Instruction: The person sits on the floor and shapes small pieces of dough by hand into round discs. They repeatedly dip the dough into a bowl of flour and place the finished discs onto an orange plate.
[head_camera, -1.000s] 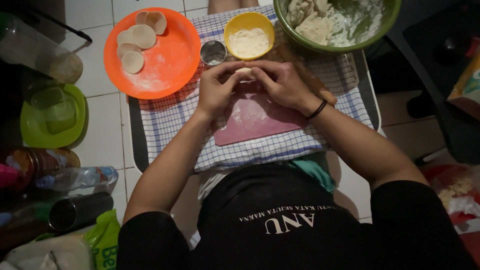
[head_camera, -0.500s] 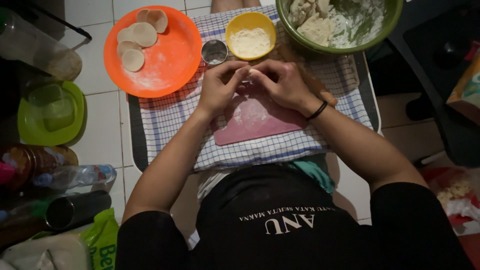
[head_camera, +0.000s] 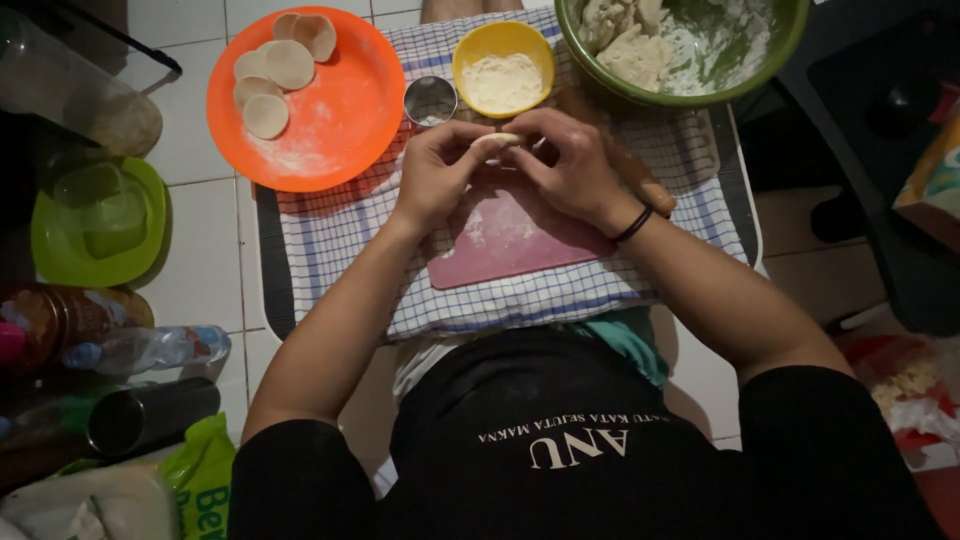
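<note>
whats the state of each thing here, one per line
left hand: pinching the dough piece
right hand: pinching the dough piece
dough piece: held between both hands above the pink board
pink board: flat on the checked cloth, floury
orange plate: four dough discs at its edge
yellow bowl: holds flour
green bowl: holds dough lumps
metal cutter: upright, empty

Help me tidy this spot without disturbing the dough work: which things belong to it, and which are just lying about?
In use:
left hand and right hand pinching a dough piece
pink board
orange plate of dough rounds
yellow flour bowl
green dough bowl
round cutter

Lying about:
green container
plastic bottle
dark cup
</note>
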